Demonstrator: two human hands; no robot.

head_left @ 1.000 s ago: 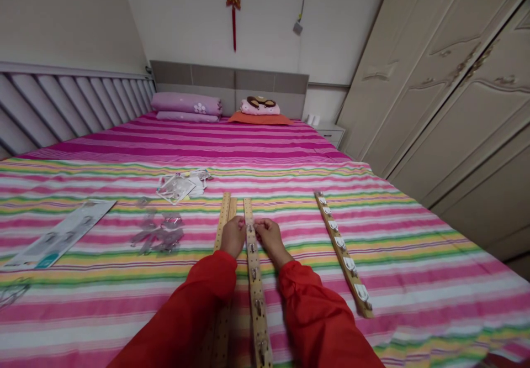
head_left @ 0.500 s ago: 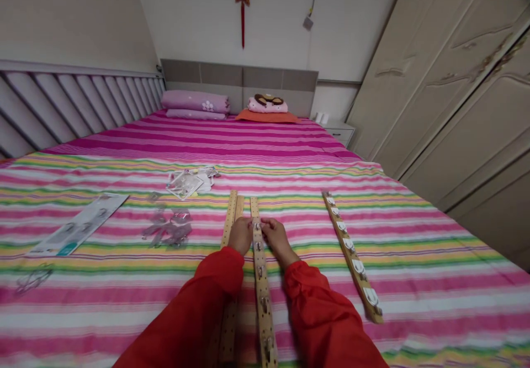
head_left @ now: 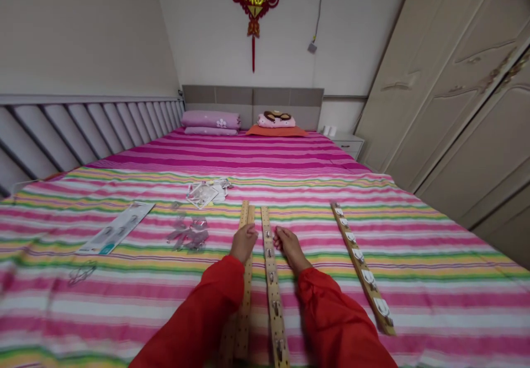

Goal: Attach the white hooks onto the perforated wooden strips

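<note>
Between my hands lies a narrow wooden strip (head_left: 271,290) dotted with holes, carrying several metal hooks on clear backings. Just left of its far end, my left hand (head_left: 245,241) is closed, fingers curled together above two more perforated strips (head_left: 244,301) lying side by side. My right hand (head_left: 290,246) is at the strip's right edge, close to the farthest hook (head_left: 268,234). Its fingers are bent inward and look closed. Whether either hand holds anything small is hidden. Both hands are apart from each other.
Farther right lies a wooden strip with white hooks (head_left: 362,266). Leftward are clear plastic pieces (head_left: 192,235), a pile of white cards and packaging (head_left: 209,191), a hook package (head_left: 118,227) and thin looped pieces (head_left: 83,272). Everything rests on a striped bedspread (head_left: 157,301).
My hands have drawn apart from the far hook on the middle strip, the left one moving left and the right one slightly right. The camera view has tilted upward.
</note>
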